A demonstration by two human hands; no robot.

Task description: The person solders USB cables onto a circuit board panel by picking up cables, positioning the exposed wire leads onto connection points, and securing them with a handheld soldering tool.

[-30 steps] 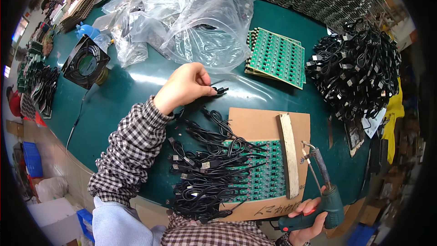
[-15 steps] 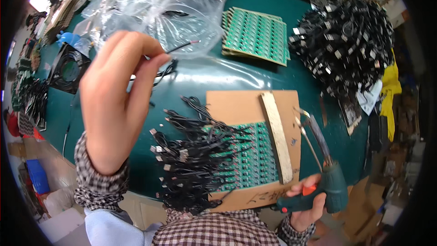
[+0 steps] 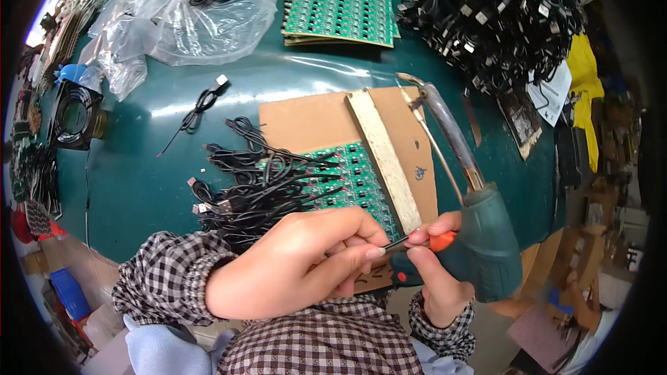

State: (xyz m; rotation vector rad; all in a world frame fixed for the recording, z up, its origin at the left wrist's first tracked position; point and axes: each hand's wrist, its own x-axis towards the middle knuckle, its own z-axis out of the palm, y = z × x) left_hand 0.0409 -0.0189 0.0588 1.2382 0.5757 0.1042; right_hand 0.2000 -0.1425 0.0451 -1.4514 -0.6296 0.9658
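Pinching a black cable point(image 3: 396, 243) in the left hand point(image 3: 295, 264), apparently nipping its tip in the right hand point(image 3: 439, 279), also grasping a green soldering gun point(image 3: 490, 243) there. With hands drawn together from well apart 0.5 s ago, so seemingly sharing 1 cable now. Just beyond, black cords point(image 3: 278, 198) heaped across a circuit board point(image 3: 356, 194) on cardboard point(image 3: 306, 121); farther left, 1 loose cord point(image 3: 205, 101) on the bench point(image 3: 139, 187).

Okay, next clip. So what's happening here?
A person's left hand pinches a thin black cable, its end at the right hand, which also holds a green soldering gun. Beyond, bunched cables partly cover a green circuit board on cardboard. One loose cable lies apart on the table.
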